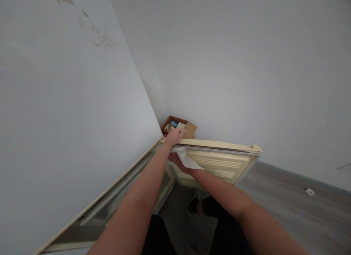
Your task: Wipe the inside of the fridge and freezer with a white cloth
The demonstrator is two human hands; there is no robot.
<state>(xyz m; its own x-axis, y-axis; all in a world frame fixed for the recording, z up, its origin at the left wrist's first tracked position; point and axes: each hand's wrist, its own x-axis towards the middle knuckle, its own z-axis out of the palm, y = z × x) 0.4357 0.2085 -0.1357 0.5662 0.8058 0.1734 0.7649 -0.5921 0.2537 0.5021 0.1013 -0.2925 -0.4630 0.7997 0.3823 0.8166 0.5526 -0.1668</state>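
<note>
A cream refrigerator door [219,143] stands open in front of me, its ribbed inner panel and seal strip facing me. My left hand [174,136] rests over the door's top edge near the hinge side, fingers curled. Just below it, my right hand [179,162] holds a white wipe [188,160] with a wavy edge against the inner side of the door. The wipe covers part of that hand, and some fingertips are hidden. To the left is the open refrigerator body [115,191], with shelf edges showing inside.
An open cardboard box [189,130] with mixed items sits in the corner behind the door. The refrigerator's broad white top [82,112] has dark smudges. A small white object [309,191] lies on the grey floor [274,203] by the wall. My legs and shoe are below.
</note>
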